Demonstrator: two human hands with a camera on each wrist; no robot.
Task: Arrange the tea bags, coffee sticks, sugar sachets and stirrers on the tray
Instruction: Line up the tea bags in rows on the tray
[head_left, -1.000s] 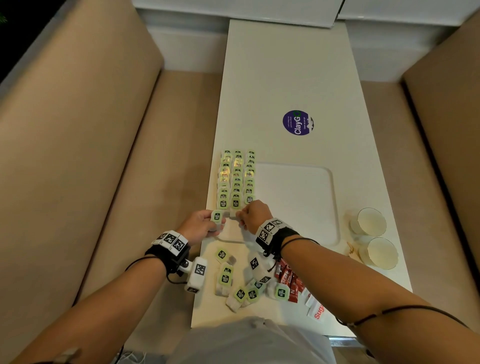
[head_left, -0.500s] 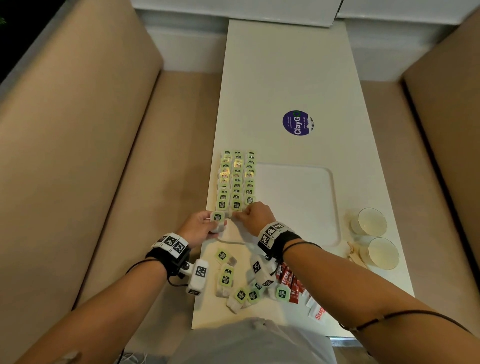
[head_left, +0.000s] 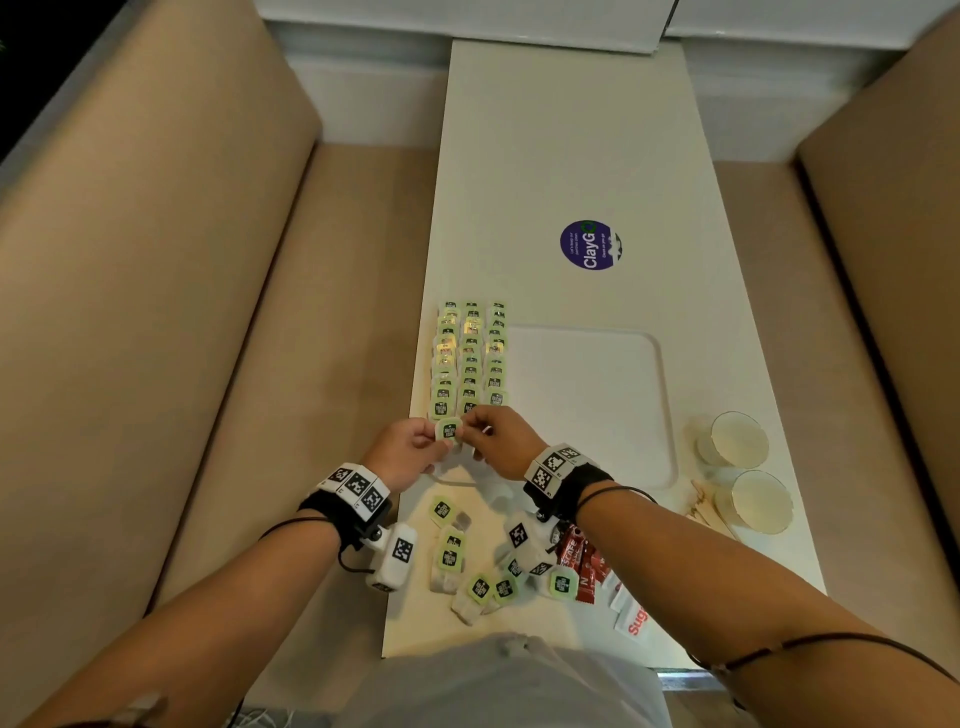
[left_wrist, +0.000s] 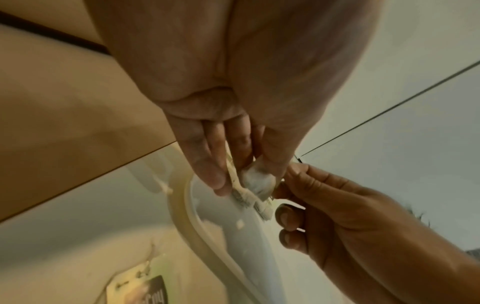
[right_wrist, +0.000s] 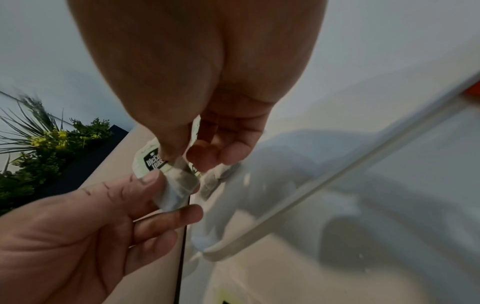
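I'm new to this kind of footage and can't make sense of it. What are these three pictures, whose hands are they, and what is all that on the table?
No machine here: a person wears one camera on the head and one on each wrist. The head view looks down at a white table. The other two look along each hand from below.

The left hand and right hand together pinch one green-labelled tea bag over the near left corner of a white tray. Three rows of tea bags already lie along its left side. Near the person are loose tea bags, red coffee sticks and sugar sachets. At the right stand two paper cups with wooden stirrers beside them.
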